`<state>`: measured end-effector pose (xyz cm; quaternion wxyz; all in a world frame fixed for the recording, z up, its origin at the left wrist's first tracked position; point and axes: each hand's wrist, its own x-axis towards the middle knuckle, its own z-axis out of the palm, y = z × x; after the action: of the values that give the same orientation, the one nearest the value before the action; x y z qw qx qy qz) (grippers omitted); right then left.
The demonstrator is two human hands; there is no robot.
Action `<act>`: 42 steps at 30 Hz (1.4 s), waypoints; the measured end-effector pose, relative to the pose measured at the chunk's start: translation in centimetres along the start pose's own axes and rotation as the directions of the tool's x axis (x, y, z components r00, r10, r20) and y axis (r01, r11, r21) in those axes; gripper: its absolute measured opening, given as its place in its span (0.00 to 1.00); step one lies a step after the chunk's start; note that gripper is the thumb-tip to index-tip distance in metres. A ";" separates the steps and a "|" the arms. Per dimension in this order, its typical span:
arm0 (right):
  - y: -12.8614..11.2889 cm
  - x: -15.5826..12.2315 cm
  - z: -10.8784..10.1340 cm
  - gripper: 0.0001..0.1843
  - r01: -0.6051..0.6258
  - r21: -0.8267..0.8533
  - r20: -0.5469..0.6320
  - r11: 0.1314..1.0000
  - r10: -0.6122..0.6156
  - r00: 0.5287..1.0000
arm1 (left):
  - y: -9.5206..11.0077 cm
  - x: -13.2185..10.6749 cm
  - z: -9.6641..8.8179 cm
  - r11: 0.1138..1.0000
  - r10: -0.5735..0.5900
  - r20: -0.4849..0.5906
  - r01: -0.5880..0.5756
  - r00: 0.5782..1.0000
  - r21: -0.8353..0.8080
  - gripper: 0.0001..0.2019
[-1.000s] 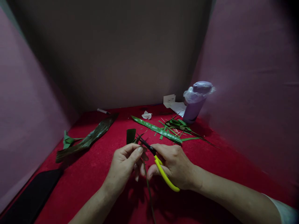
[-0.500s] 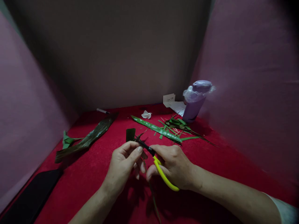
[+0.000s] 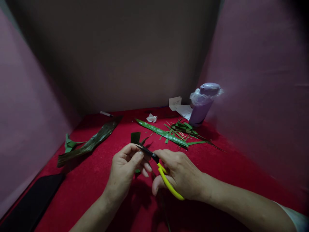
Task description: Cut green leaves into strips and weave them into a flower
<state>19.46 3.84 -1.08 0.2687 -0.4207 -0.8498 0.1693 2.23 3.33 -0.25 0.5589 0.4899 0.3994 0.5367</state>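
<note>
My left hand (image 3: 126, 170) is closed on a folded piece of green leaf (image 3: 135, 138), whose dark end stands up above my fingers. A thin brownish strip of leaf sticks out beside it. In my right hand (image 3: 181, 174) are scissors (image 3: 170, 187) with yellow handles and black blades. The blades point left and lie at my left fingertips, against the leaf piece; how far they are parted is hard to tell. A thin stem hangs below my hands, dim in the shadow.
On the red cloth lie a long green leaf strip (image 3: 161, 132), leaf scraps with toothpicks (image 3: 184, 129), a crumpled tissue (image 3: 151, 118) and a pen (image 3: 106, 114). Left are a broad dark leaf (image 3: 90, 141), a folded leaf piece (image 3: 70, 143) and a black object (image 3: 33, 203). A purple container (image 3: 201, 111) stands back right.
My left hand has shifted slightly left. The scissors' blades have swung a little flatter across its fingertips. The hanging stem has dropped lower and to the right.
</note>
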 end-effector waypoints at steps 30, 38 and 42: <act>0.4 0.2 -0.6 0.34 0.065 -0.050 0.007 0.997 -0.065 0.998 | -0.1 0.2 -0.6 1.000 0.017 0.077 -0.018 0.997 0.013 0.03; 0.6 0.2 -0.6 0.31 0.097 0.002 -0.015 0.995 -0.097 0.995 | -0.1 0.3 -0.9 1.000 0.029 0.103 -0.030 0.994 0.009 0.03; 0.7 0.1 -0.3 0.30 0.091 0.028 -0.041 0.995 -0.090 0.995 | -0.4 0.3 -0.8 1.000 0.025 0.100 -0.026 0.995 0.012 0.03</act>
<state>20.04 4.29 -1.12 0.2990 -0.3810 -0.8599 0.1612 1.55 3.79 -0.80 0.5678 0.5249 0.3684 0.5161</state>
